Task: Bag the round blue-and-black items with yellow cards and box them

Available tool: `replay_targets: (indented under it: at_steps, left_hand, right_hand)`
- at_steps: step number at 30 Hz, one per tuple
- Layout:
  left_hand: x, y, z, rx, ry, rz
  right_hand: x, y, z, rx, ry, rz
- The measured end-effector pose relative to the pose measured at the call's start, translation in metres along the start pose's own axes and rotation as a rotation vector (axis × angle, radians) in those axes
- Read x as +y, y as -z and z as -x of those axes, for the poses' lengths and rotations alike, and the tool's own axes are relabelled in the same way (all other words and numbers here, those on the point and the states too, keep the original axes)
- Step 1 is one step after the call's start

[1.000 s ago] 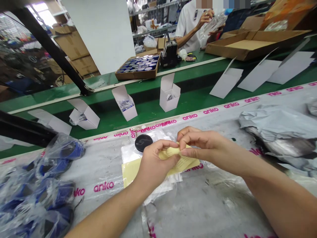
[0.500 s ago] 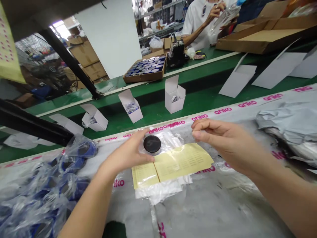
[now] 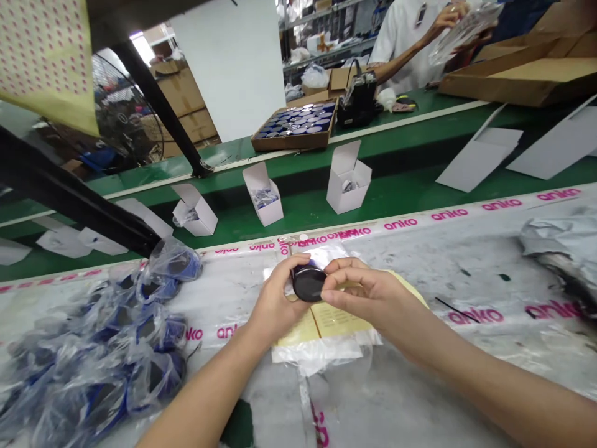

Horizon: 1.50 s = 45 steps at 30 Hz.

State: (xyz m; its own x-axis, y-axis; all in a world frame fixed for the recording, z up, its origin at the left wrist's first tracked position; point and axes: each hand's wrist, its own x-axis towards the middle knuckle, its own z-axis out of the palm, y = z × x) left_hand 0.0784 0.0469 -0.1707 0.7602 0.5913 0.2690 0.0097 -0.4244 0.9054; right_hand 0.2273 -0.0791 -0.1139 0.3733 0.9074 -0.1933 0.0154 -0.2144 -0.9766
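A round, black-topped object (image 3: 308, 286) with a hint of blue on its side is upright over a yellow printed label sheet (image 3: 342, 322). My left hand (image 3: 278, 303) is closed around its left side, thumb below and fingers at the back. At its right edge, the bent fingertips and thumb of my right hand (image 3: 368, 287) pinch the rim. Beneath the label sheet lies crumpled white backing or plastic (image 3: 317, 352). Part of the sheet is hidden by my right hand.
Blue round items in clear bags (image 3: 112, 367) are heaped at the left. Open white boxes, one of them (image 3: 347, 186) straight ahead, stand along the green belt (image 3: 298, 190). Farther back are a carton of blue round items (image 3: 293, 144) and a co-worker's arm (image 3: 405, 59).
My right hand has come in from the right to the black-topped object's edge. My left hand has closed around the object, whose top now tilts toward me. The view has shifted slightly.
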Motion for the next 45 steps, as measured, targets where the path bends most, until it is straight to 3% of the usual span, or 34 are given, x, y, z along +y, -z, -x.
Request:
replay_targets:
  at_steps: [13,23,45]
  left_hand:
    - [-0.006,-0.001,0.003,0.018,-0.021,0.057]
    - [-0.008,-0.002,0.004,0.005,-0.043,0.073]
    - [-0.004,0.0,0.001,-0.031,-0.025,0.088]
  right_hand:
    - [0.013,-0.015,-0.008,0.149,0.075,0.07]
    - [0.013,-0.016,-0.005,0.19,0.152,0.18]
    - [0.021,-0.02,-0.002,0.249,0.188,0.125]
